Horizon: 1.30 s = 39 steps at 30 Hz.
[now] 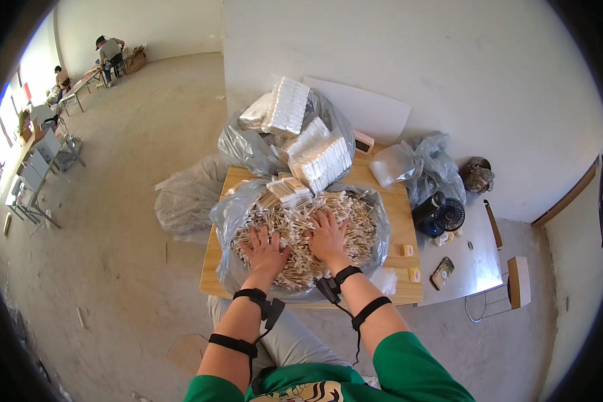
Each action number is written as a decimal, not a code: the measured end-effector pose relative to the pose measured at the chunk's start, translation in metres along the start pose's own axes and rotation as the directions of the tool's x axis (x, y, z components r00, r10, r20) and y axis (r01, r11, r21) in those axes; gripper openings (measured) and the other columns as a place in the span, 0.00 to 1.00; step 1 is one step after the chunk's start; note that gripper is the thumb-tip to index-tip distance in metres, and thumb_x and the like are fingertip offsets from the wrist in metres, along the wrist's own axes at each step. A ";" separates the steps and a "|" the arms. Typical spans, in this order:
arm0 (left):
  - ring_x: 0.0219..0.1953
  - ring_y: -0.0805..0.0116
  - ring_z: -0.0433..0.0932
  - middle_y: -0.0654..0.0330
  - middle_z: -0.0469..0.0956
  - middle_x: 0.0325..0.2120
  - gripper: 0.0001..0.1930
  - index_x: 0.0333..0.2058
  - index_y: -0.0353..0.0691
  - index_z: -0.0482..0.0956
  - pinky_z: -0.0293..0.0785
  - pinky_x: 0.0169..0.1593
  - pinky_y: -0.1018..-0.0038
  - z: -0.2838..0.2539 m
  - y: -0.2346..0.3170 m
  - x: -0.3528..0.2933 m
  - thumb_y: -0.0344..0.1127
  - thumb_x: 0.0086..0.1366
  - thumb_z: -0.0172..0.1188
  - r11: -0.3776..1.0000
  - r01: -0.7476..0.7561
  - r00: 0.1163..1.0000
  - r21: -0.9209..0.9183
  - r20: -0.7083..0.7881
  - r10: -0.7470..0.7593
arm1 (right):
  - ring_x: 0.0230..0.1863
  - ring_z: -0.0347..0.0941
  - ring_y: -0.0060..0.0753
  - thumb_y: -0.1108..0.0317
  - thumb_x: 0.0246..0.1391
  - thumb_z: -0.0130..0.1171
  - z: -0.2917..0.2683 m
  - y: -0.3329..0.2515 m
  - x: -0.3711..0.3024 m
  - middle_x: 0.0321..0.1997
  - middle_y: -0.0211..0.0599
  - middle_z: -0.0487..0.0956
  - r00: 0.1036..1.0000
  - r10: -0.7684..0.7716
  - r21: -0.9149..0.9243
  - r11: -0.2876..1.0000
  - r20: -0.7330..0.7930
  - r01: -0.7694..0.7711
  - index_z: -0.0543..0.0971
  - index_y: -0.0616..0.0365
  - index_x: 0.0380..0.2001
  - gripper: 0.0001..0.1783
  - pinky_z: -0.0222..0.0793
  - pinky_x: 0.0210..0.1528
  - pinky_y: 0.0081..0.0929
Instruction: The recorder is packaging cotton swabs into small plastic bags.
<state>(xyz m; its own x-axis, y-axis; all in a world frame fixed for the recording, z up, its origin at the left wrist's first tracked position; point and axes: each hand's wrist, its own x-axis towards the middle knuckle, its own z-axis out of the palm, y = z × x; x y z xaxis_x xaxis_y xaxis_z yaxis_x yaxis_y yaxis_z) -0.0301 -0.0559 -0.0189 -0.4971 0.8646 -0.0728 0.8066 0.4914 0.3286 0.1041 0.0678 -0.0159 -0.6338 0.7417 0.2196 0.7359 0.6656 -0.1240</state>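
Observation:
A large heap of loose cotton swabs (pixel 295 251) with wooden sticks fills an opened grey plastic bag (pixel 225 264) on the wooden table (pixel 400 231). My left hand (pixel 265 253) presses on the left part of the heap with its fingers spread. On the right part rests my right hand (pixel 327 238), its fingers also apart. Neither hand grips anything that I can see, though some fingertips sink among the swabs. Neater bundles of swabs (pixel 289 190) lie at the far edge of the heap. Behind them, white packs (pixel 319 161) are stacked in a second grey bag (pixel 248 147).
To the right, a lower table (pixel 472 258) bears a phone (pixel 442 273), a small black fan (pixel 450 216) and a dark bottle (pixel 429 206). Crumpled grey bags (pixel 430 167) sit behind these. A big sack (pixel 193 197) lies on the floor at left. Other people (pixel 110 55) work far left.

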 end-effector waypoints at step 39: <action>0.67 0.44 0.39 0.55 0.35 0.67 0.41 0.63 0.69 0.50 0.34 0.60 0.34 0.008 -0.015 -0.021 0.51 0.53 0.63 0.973 -0.229 0.961 -0.024 0.152 0.230 | 0.65 0.51 0.48 0.46 0.55 0.49 -0.021 0.032 -0.047 0.63 0.35 0.61 0.951 -0.273 0.019 0.962 0.147 0.273 0.69 0.46 0.54 0.27 0.43 0.59 0.68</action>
<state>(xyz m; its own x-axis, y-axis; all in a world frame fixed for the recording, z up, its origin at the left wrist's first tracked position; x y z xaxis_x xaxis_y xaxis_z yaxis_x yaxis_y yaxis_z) -0.0289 -0.0806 -0.0293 -0.2437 0.9600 -0.1380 0.8910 0.2778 0.3591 0.1623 0.0525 -0.0099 -0.8383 0.5360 0.1003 0.5305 0.8441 -0.0776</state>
